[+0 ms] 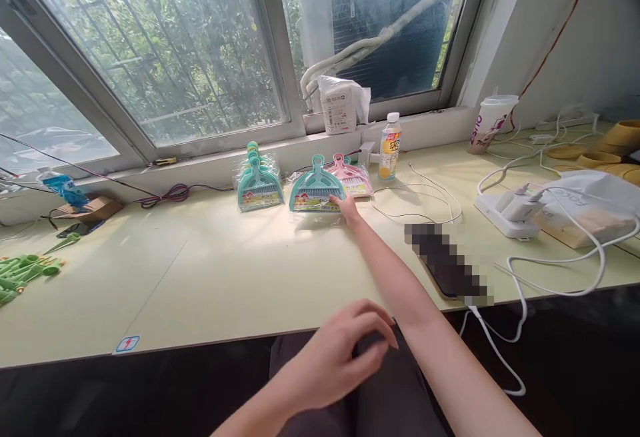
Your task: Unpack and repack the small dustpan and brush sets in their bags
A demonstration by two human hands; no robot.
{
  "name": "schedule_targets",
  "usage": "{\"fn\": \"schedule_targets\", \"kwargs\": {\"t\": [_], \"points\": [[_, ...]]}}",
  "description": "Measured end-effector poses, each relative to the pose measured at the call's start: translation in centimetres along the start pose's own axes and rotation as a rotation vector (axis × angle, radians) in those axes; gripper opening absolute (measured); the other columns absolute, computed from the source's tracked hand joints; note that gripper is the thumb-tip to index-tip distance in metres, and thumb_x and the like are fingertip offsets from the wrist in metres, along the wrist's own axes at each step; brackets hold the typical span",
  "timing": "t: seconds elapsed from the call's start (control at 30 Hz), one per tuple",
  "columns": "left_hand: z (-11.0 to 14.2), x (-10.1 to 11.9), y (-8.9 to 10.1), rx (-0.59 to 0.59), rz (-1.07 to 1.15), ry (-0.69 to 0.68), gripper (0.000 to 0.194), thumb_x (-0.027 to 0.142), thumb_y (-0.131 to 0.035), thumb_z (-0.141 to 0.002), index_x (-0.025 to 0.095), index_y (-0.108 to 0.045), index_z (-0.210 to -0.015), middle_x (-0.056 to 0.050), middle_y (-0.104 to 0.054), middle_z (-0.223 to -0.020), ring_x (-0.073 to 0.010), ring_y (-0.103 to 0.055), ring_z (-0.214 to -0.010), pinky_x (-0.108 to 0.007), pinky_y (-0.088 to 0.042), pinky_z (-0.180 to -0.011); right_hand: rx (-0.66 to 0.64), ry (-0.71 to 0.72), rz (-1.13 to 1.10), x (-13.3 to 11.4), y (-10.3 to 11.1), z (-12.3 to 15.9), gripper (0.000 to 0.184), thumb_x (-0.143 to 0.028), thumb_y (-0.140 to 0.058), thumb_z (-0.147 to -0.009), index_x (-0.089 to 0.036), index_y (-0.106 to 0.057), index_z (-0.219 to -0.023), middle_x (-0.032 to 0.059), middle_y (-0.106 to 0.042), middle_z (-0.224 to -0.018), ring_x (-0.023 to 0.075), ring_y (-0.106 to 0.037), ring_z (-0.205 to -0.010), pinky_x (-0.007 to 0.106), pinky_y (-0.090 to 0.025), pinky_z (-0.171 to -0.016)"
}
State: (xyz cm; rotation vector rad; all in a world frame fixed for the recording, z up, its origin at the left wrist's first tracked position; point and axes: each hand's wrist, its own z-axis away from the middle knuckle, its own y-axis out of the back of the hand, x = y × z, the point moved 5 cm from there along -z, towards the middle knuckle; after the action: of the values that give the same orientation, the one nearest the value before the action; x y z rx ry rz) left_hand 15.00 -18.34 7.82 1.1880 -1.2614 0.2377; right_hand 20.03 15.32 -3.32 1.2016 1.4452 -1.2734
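Observation:
My right hand (347, 209) reaches far across the table, its fingers at the right edge of a teal dustpan and brush set (317, 187) in clear plastic wrap. That set leans upright near the window wall. Behind it, partly covered, stands a pink dustpan and brush set (354, 176). A row of several wrapped teal sets (259, 187) stands to the left, one behind another. My left hand (347, 350) hovers over my lap at the table's front edge, empty, with loosely bent fingers and the thumb apart.
At right lie a phone (445, 260), a white power strip (506, 214) and looping white cables. A drink bottle (390, 147), a paper cup (493, 124) and a tissue pack (341, 107) stand at the back. Green plastic pieces (27, 274) lie at far left.

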Motion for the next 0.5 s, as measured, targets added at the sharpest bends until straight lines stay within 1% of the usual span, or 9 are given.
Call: {"fn": "schedule_targets", "kwargs": {"t": [0.07,0.13,0.17,0.2,0.23,0.3,0.33,0.43,0.5], "points": [[-1.1,-3.9,6.2,0.273,-0.187,0.089,0.017,0.020,-0.045,-0.092,0.022,-0.063,-0.094,-0.006,-0.063,-0.108,-0.0187,-0.061,-0.103,-0.033,-0.048,-0.093,0.018,-0.010,-0.006,0.1,0.1,0.0,0.038,-0.040,-0.072,-0.070,-0.017,-0.063,-0.098,0.0086,-0.071,-0.100,0.0249,-0.066,-0.096,0.040,-0.052,-0.090],[-2.1,-9.1,12.7,0.515,-0.402,0.207,0.017,0.020,-0.045,-0.090,0.021,-0.062,-0.093,-0.007,-0.063,-0.103,-0.0208,-0.062,-0.098,-0.037,-0.048,-0.090,0.028,-0.014,-0.022,0.1,0.1,0.1,0.038,-0.040,-0.072,-0.069,-0.017,-0.063,-0.098,0.0093,-0.071,-0.101,0.0258,-0.066,-0.097,0.041,-0.052,-0.090],[-2.4,-11.8,15.9,0.627,-0.524,0.269,0.017,0.018,-0.047,-0.088,0.020,-0.061,-0.097,-0.008,-0.062,-0.106,-0.0225,-0.061,-0.100,-0.039,-0.048,-0.091,0.034,-0.016,-0.033,0.1,0.1,0.2,0.039,-0.040,-0.073,-0.069,-0.017,-0.063,-0.098,0.0095,-0.071,-0.102,0.0262,-0.066,-0.098,0.041,-0.052,-0.090],[-2.7,-14.3,18.8,0.731,-0.656,0.324,0.021,0.016,-0.050,-0.086,0.019,-0.059,-0.105,-0.010,-0.060,-0.113,-0.0252,-0.057,-0.109,-0.041,-0.046,-0.095,0.041,-0.018,-0.043,0.1,0.1,0.3,0.039,-0.040,-0.073,-0.068,-0.017,-0.063,-0.097,0.0096,-0.071,-0.102,0.0265,-0.066,-0.098,0.041,-0.052,-0.090],[-3.1,-16.7,21.3,0.776,-0.782,0.373,0.030,0.015,-0.054,-0.083,0.017,-0.056,-0.114,-0.013,-0.056,-0.123,-0.0283,-0.050,-0.120,-0.042,-0.043,-0.100,0.047,-0.020,-0.055,0.0,0.1,0.4,0.040,-0.041,-0.074,-0.067,-0.017,-0.063,-0.097,0.0095,-0.071,-0.102,0.0267,-0.066,-0.098,0.042,-0.052,-0.090],[-3.9,-21.1,25.0,0.732,-0.957,0.490,0.049,0.014,-0.061,-0.079,0.016,-0.048,-0.126,-0.017,-0.044,-0.139,-0.0325,-0.039,-0.132,-0.043,-0.041,-0.101,0.056,-0.025,-0.080,0.0,0.0,0.5,0.041,-0.042,-0.075,-0.065,-0.017,-0.064,-0.096,0.0094,-0.072,-0.101,0.0272,-0.066,-0.097,0.043,-0.052,-0.090],[-4.2,-23.0,26.4,0.699,-1.003,0.574,0.053,0.015,-0.063,-0.078,0.016,-0.047,-0.128,-0.018,-0.042,-0.140,-0.0332,-0.040,-0.130,-0.042,-0.043,-0.098,0.059,-0.030,-0.088,0.0,-0.1,0.5,0.042,-0.042,-0.076,-0.063,-0.017,-0.064,-0.095,0.0094,-0.072,-0.100,0.0275,-0.066,-0.097,0.043,-0.052,-0.090],[-4.7,-27.4,29.0,0.654,-1.082,0.750,0.042,0.021,-0.060,-0.082,0.013,-0.051,-0.122,-0.020,-0.050,-0.126,-0.0328,-0.048,-0.118,-0.041,-0.045,-0.092,0.068,-0.046,-0.092,0.1,-0.3,0.3,0.045,-0.043,-0.078,-0.060,-0.017,-0.065,-0.094,0.0096,-0.072,-0.098,0.0281,-0.066,-0.096,0.043,-0.052,-0.089],[-5.3,-29.2,30.0,0.691,-1.119,0.756,0.036,0.026,-0.056,-0.086,0.013,-0.052,-0.120,-0.019,-0.051,-0.121,-0.0321,-0.049,-0.115,-0.040,-0.046,-0.089,0.070,-0.034,-0.088,0.1,-0.4,0.1,0.046,-0.045,-0.078,-0.060,-0.017,-0.065,-0.095,0.0097,-0.072,-0.097,0.0283,-0.066,-0.095,0.043,-0.052,-0.088]]}}
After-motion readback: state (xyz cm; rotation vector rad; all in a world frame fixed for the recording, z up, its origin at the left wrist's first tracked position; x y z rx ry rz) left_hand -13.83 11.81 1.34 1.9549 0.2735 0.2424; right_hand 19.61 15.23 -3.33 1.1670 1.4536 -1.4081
